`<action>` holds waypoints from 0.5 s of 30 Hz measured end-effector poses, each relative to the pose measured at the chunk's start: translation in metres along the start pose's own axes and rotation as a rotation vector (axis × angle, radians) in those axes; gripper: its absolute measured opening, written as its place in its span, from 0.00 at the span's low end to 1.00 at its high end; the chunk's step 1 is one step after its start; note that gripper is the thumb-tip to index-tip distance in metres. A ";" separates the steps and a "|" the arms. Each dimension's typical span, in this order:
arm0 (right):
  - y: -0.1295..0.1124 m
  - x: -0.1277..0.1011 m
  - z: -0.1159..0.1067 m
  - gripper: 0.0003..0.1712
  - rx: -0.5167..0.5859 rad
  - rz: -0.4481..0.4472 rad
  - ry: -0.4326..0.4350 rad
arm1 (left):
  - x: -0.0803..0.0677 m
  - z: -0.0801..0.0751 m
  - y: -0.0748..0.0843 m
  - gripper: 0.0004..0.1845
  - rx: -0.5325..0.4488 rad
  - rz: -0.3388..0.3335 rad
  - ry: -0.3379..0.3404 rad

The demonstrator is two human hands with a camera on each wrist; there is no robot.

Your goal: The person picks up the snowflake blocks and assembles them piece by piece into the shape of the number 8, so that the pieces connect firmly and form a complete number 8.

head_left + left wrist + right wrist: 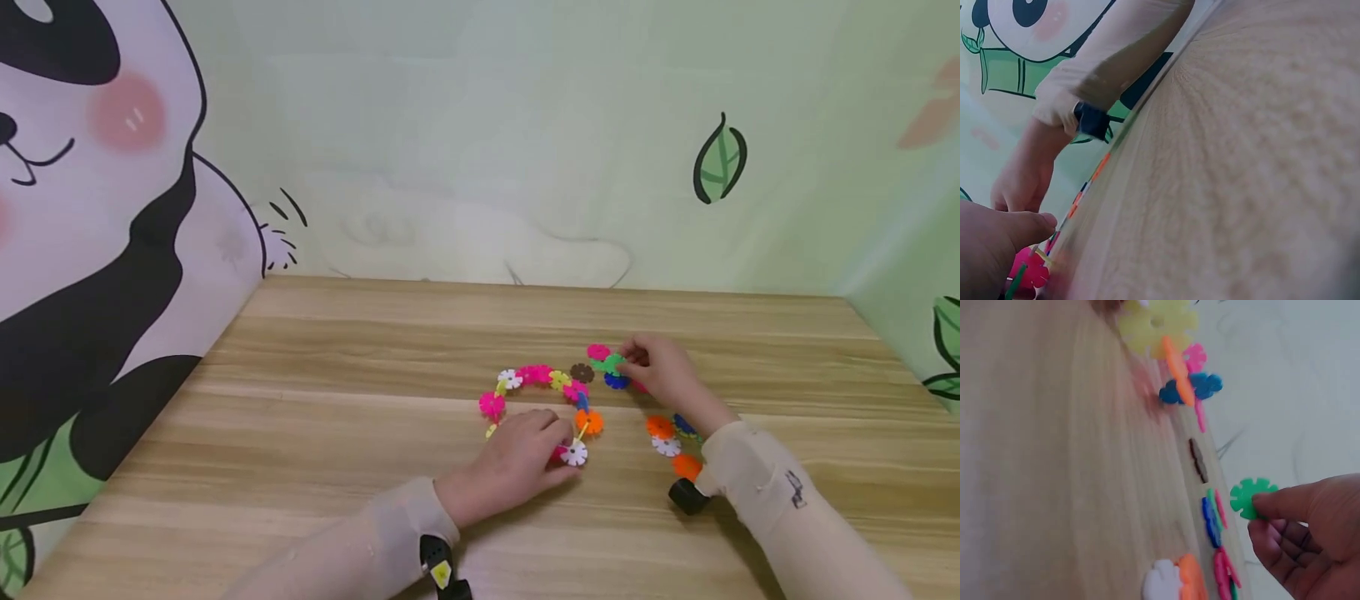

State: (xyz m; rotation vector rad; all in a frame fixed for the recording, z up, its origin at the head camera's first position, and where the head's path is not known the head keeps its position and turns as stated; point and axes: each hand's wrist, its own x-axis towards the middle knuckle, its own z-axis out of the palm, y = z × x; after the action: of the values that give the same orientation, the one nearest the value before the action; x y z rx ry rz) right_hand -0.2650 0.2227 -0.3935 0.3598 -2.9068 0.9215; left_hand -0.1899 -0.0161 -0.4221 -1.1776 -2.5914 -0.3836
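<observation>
— Right hand [1300,531]? 
— Pinching a green disc [1249,497] at the rim, lifted off the table [315,400] — free to slot in.
— Left hand [517,458]? 
— Curled on the chain [540,375], gripping its white disc [575,452] — likely steadying it.

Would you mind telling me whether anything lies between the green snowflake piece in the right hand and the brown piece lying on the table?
Nothing visible does. The right hand pinches the green piece clear of the table, and in the right wrist view only bare wooden table shows between it and the brown piece; the blue piece sits nearer the hand.
</observation>
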 end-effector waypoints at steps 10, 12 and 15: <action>-0.016 -0.044 0.001 0.02 0.086 -0.164 -0.041 | -0.003 0.004 -0.002 0.16 -0.022 -0.026 0.028; -0.018 -0.052 0.005 0.02 0.107 -0.185 -0.056 | -0.003 0.004 -0.002 0.15 -0.032 -0.022 0.038; -0.020 -0.062 0.010 0.01 0.120 -0.238 -0.075 | -0.004 0.003 -0.002 0.15 -0.027 -0.016 0.053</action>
State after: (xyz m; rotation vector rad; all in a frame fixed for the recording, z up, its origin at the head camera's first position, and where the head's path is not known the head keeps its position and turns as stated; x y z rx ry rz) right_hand -0.2002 0.2129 -0.3992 0.7461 -2.7975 1.0648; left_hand -0.1895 -0.0188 -0.4266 -1.1403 -2.5596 -0.4480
